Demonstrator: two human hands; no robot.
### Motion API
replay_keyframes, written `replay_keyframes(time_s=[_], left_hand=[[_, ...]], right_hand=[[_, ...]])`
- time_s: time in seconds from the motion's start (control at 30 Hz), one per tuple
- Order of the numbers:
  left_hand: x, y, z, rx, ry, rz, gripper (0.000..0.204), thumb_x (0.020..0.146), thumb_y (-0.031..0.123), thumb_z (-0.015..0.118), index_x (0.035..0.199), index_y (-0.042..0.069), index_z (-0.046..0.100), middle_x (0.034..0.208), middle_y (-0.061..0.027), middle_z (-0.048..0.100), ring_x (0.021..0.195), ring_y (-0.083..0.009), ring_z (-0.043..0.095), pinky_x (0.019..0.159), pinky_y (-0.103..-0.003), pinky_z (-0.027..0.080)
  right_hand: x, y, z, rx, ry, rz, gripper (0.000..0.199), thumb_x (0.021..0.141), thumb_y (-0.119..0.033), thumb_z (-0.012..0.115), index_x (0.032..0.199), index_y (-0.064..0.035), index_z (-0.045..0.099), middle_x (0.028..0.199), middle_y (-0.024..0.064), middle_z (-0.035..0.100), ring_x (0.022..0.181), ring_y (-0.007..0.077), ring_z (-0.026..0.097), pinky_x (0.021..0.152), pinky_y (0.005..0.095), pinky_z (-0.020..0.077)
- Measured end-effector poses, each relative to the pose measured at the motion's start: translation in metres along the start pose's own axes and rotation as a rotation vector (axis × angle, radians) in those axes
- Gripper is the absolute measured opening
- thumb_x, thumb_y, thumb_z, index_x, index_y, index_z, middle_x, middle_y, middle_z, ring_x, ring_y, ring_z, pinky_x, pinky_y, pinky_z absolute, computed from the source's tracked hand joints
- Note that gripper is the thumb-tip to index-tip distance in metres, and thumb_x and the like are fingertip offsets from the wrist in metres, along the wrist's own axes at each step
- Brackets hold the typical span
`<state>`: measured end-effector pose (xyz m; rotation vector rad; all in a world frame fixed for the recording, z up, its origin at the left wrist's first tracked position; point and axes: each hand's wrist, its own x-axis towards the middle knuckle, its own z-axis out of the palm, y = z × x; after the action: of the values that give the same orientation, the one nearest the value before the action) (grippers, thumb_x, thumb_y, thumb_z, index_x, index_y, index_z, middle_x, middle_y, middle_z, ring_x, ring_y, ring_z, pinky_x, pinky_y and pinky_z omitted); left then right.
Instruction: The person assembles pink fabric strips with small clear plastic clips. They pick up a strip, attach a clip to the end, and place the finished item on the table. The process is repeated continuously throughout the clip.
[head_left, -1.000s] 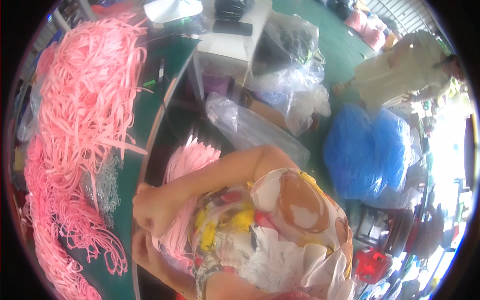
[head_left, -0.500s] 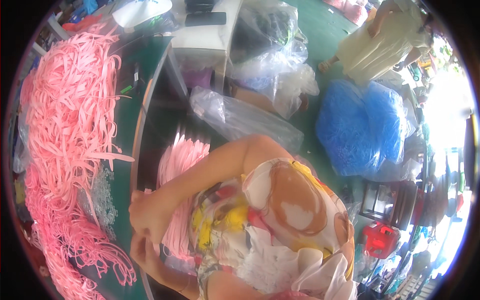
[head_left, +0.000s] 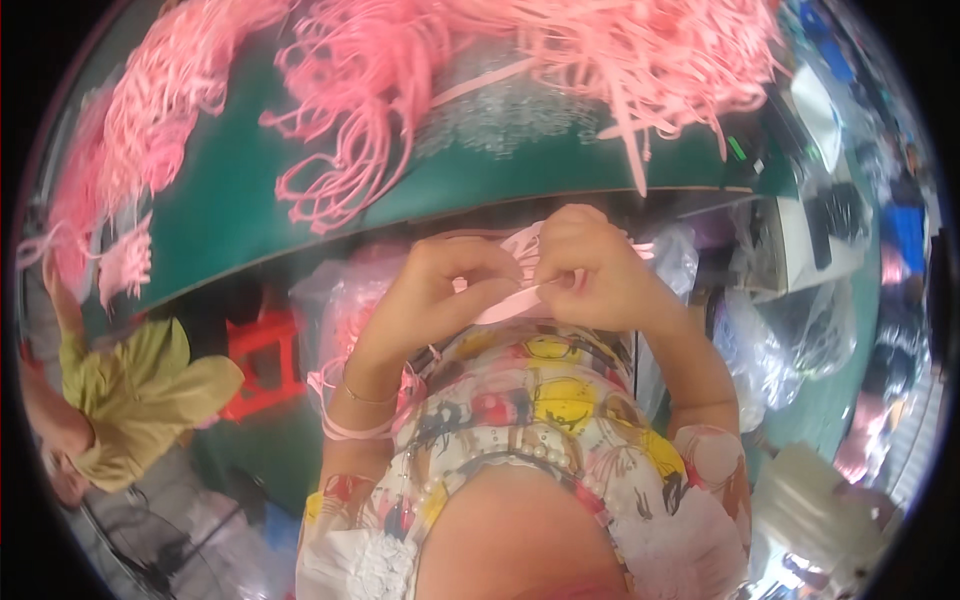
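Note:
My left hand (head_left: 450, 285) and my right hand (head_left: 590, 270) are close together in front of my body, beside the table's near edge. Both are closed in a pinch on a flat pink strap (head_left: 508, 304) that runs between the fingertips. Whether a small clear piece is also in the fingers I cannot make out. Behind the hands and partly hidden by them are more pink straps (head_left: 523, 243) at lap height. On the table (head_left: 225, 235) lie heaped pink straps (head_left: 650, 60), a tangle of darker pink cords (head_left: 365, 90) and a scatter of small clear plastic pieces (head_left: 505, 118).
At the left, another person (head_left: 130, 400) in yellow-green clothing reaches to a further heap of pink straps (head_left: 165, 90). A red plastic stool (head_left: 262, 362) stands between us. To my right are clear plastic bags (head_left: 765, 355) and a white cabinet (head_left: 815, 245).
My view has swung round, so the table now lies straight ahead rather than at the left. Both hands now show in front of my body, the strap between them.

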<state>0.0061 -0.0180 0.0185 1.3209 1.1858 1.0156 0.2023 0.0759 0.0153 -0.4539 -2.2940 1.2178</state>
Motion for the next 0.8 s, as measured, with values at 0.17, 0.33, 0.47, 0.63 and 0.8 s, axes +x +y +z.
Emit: replay_keyframes(time_s=[0.17,0.33,0.47,0.63,0.8], left_hand=[[-0.007,-0.006,-0.001,0.008,0.134,0.044,0.012,0.076,0.002,0.064,0.087,-0.002,0.067,0.081,-0.0096,0.064,0.072,-0.0146,0.059,0.063,-0.027,0.046],[-0.016,-0.007,-0.003,0.096,0.182,0.151,0.014,0.076,-0.002,0.066,0.09,-0.002,0.067,0.08,-0.0091,0.065,0.071,-0.0134,0.06,0.061,-0.025,0.046],[-0.021,-0.004,0.001,0.276,0.281,0.243,0.013,0.074,-0.003,0.066,0.087,-0.001,0.067,0.078,-0.012,0.065,0.067,-0.0222,0.062,0.059,-0.029,0.047],[-0.029,-0.008,0.008,0.515,0.342,0.372,0.017,0.068,-0.003,0.067,0.085,0.001,0.064,0.077,-0.0121,0.063,0.067,-0.0281,0.062,0.059,-0.033,0.049],[-0.034,-0.011,0.011,0.638,0.333,0.509,0.022,0.062,-0.003,0.067,0.083,0.001,0.062,0.077,-0.0113,0.063,0.067,-0.0284,0.063,0.059,-0.034,0.051]], right_hand=[[0.018,-0.003,0.002,0.01,-0.095,-0.019,0.007,0.062,-0.008,0.064,0.064,-0.0078,0.057,0.064,0.0013,0.048,0.07,0.0194,0.048,0.077,0.0333,0.0344],[0.028,-0.005,0.005,0.044,-0.159,-0.005,0.005,0.063,-0.009,0.063,0.064,-0.0086,0.058,0.063,0.0008,0.049,0.068,0.0185,0.048,0.076,0.0321,0.0349],[0.033,-0.003,0.008,0.085,-0.224,0.013,0.005,0.063,-0.01,0.062,0.063,-0.0077,0.058,0.061,0.0016,0.049,0.065,0.0183,0.047,0.071,0.032,0.0359],[0.036,-0.003,0.012,0.114,-0.262,0.052,0.005,0.063,-0.01,0.061,0.062,-0.007,0.057,0.06,0.0018,0.049,0.062,0.0175,0.046,0.068,0.031,0.0361],[0.037,-0.001,0.016,0.179,-0.289,0.057,0.005,0.064,-0.01,0.061,0.062,-0.0057,0.058,0.062,0.0018,0.051,0.063,0.0176,0.045,0.063,0.0301,0.0366]])
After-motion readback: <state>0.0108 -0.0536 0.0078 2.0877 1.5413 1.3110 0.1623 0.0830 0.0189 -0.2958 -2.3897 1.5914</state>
